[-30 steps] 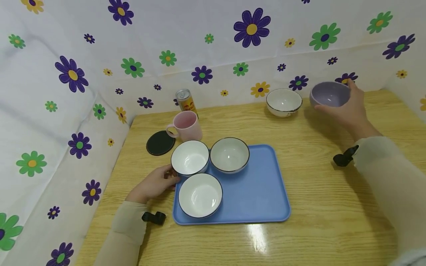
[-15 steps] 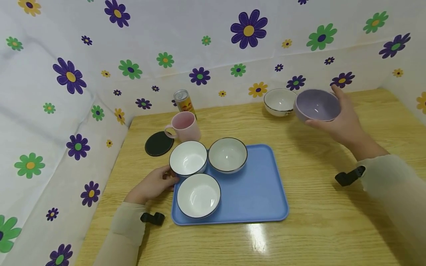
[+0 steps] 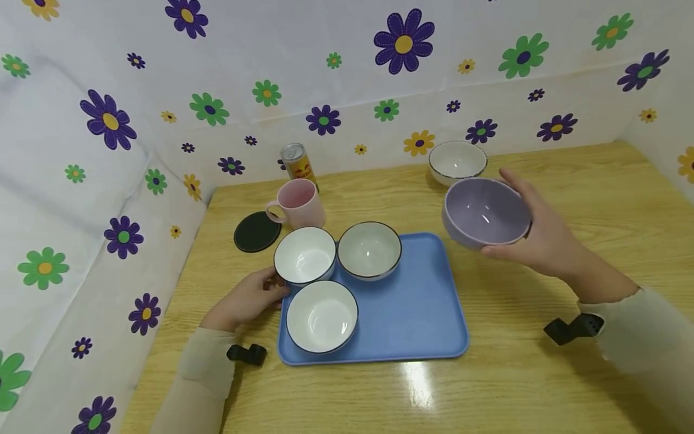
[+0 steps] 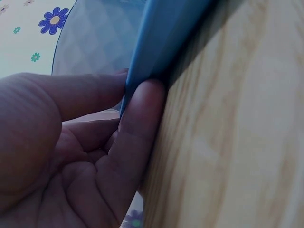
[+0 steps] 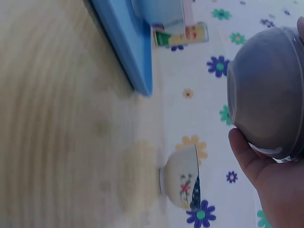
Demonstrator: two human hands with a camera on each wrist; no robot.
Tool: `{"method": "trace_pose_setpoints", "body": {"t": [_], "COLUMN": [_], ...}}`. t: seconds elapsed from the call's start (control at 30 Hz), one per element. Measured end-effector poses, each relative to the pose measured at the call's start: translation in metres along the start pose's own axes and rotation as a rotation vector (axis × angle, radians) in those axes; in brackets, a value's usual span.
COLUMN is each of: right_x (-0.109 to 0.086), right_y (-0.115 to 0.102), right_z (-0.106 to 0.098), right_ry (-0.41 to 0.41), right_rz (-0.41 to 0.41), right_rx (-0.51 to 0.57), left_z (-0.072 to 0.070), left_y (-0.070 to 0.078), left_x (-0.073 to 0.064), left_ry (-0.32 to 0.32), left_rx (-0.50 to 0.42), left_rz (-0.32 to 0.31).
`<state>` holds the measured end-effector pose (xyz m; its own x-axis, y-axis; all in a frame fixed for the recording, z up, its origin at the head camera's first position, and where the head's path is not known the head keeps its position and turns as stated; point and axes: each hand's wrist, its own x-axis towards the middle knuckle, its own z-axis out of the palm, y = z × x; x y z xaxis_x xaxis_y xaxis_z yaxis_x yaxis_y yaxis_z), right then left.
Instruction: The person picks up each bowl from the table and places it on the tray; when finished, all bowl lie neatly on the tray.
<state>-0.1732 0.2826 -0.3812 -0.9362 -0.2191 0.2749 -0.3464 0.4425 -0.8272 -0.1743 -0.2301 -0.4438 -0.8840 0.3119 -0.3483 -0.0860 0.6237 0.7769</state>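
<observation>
My right hand (image 3: 542,241) grips a purple bowl (image 3: 482,211) by its side, thumb on the near side and fingers on the far side. The bowl is held in the air just right of the blue tray (image 3: 406,319), tilted a little. In the right wrist view the bowl's outside (image 5: 268,85) shows. My left hand (image 3: 250,298) pinches the tray's left rim; the left wrist view has thumb and fingers on either side of the rim (image 4: 154,42). Three white dark-rimmed bowls stand on the tray: back left (image 3: 305,256), back middle (image 3: 370,250) and front left (image 3: 322,316).
A white bowl (image 3: 458,161) with a floral outside stands at the back right of the wooden table (image 3: 347,398). Behind the tray are a pink mug (image 3: 303,208), a drink can (image 3: 299,163) and a black coaster (image 3: 257,232). A flower-printed cloth (image 3: 347,78) hangs behind.
My right hand has carried the purple bowl from the back right toward me and leftward, closer to the tray. My left hand stays at the tray's rim.
</observation>
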Motion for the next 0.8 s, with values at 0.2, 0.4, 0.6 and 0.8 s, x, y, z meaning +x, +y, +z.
{"method": "trace_pose_setpoints", "body": {"t": [0.2,0.4,0.6,0.8], "right_x": [-0.016,-0.027,-0.035,-0.041], "right_y": [-0.009,-0.018,-0.023,-0.027], "right_z": [0.021,0.045,0.07,0.092], "right_ry": [-0.13,-0.317,-0.452,-0.54], "right_rz": [-0.188,-0.231,-0.268,-0.263], "right_rx": [0.024,0.014,0.012,0.053], "left_z": [-0.001,-0.001,-0.001,-0.001], "left_y": [-0.002,-0.004,-0.001,-0.002], "left_x": [0.001,0.002,0.002,0.003], "left_ry": [-0.003,0.001,-0.002,-0.005], "left_rx": [-0.008,0.003,0.001,0.017], "left_rz": [0.006,0.004,-0.004,0.0]}}
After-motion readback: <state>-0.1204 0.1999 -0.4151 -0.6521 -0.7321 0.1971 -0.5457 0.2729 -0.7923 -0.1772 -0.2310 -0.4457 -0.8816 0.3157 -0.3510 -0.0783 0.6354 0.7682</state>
